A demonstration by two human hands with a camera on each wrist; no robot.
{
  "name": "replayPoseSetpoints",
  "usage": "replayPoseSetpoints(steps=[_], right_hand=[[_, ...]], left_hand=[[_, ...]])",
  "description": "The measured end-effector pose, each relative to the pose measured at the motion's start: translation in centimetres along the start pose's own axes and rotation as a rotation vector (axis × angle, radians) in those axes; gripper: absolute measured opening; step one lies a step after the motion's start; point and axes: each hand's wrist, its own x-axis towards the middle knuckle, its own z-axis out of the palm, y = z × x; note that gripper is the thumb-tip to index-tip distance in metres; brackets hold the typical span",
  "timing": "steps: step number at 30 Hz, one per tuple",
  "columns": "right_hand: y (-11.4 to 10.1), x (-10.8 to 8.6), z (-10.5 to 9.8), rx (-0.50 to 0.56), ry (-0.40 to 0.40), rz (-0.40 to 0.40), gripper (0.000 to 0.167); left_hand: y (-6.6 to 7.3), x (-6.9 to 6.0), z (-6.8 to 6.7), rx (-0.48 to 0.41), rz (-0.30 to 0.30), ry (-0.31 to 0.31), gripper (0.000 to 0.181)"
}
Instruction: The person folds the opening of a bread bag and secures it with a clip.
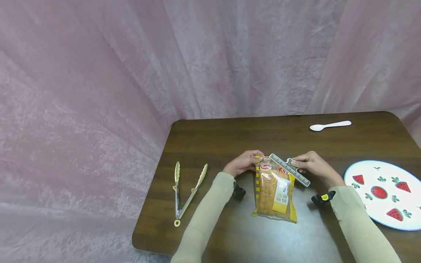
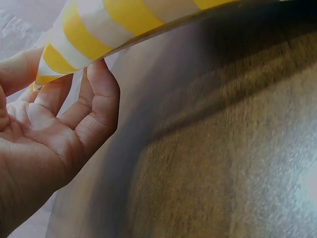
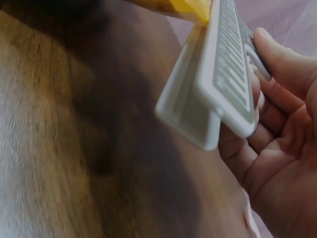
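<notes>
A yellow-edged clear bag of bread [image 1: 271, 193] stands or lies at the middle of the table; I cannot tell which. My left hand [image 1: 245, 162] pinches its upper left corner between thumb and fingers. In the left wrist view the bag's yellow-and-white striped edge [image 2: 119, 22] runs from that pinch. My right hand [image 1: 314, 168] squeezes the handle of a long bag clip [image 1: 289, 170] with a striped face. The clip slants across the bag's upper right corner. In the right wrist view its two bars stand apart at the near end, and the bag's yellow corner [image 3: 190, 9] touches the clip's far part.
Cream-tipped tongs [image 1: 177, 212] lie spread on the left of the dark wooden table [image 1: 210, 135]. A white spoon [image 1: 330, 125] rests near the back edge. At the right is a large white plate [image 1: 361, 179] with painted watermelons. Pink curtains [image 1: 230, 65] hang behind.
</notes>
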Motion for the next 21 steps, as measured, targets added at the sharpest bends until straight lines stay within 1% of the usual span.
replayPoseSetpoints(steps=[9, 14, 21], right_hand=[[-0.8, 0.7, 0.6, 0.035, -0.005, 0.006, 0.027], [-0.9, 1.1, 0.8, 0.051, -0.010, 0.031, 0.027], [-0.9, 1.4, 1.1, 0.066, -0.024, 0.027, 0.025]], left_hand=[[-0.2, -0.1, -0.2, -0.008, 0.004, -0.011, 0.014], [-0.3, -0.3, -0.2, -0.010, 0.004, 0.006, 0.016], [-0.2, -0.2, -0.6, -0.015, -0.013, 0.024, 0.017]])
